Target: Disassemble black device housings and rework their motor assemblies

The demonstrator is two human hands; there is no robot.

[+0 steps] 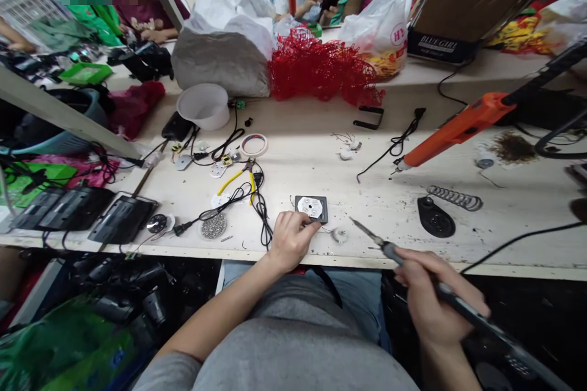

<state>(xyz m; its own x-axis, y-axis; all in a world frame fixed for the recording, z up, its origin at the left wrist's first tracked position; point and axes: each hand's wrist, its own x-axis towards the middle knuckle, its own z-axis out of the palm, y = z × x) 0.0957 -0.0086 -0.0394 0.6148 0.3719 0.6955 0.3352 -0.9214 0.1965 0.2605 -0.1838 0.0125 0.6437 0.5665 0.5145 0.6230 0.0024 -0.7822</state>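
Note:
My left hand (293,241) is closed at the lower left edge of a small black square block (324,210). On the block lies a white octagonal circuit board (309,206) with several pads. The thumb and forefinger pinch close to the board's lower edge; what lies between them is too small to make out. Thin wires lead from near these fingertips to a small whitish round piece (339,234) on the table. In my right hand (431,299) is a soldering iron (389,249), gripped like a pen. Its tip points up and left, right of the block and apart from it.
Yellow-handled cutters (233,181), black cords, a tape roll (254,145) and a dish of metal wool (213,225) lie leftward. An orange electric screwdriver (458,128) hangs at right above a spring (454,197) and black stand piece (435,217). Red wires (316,67) are piled behind; co-workers sit beyond.

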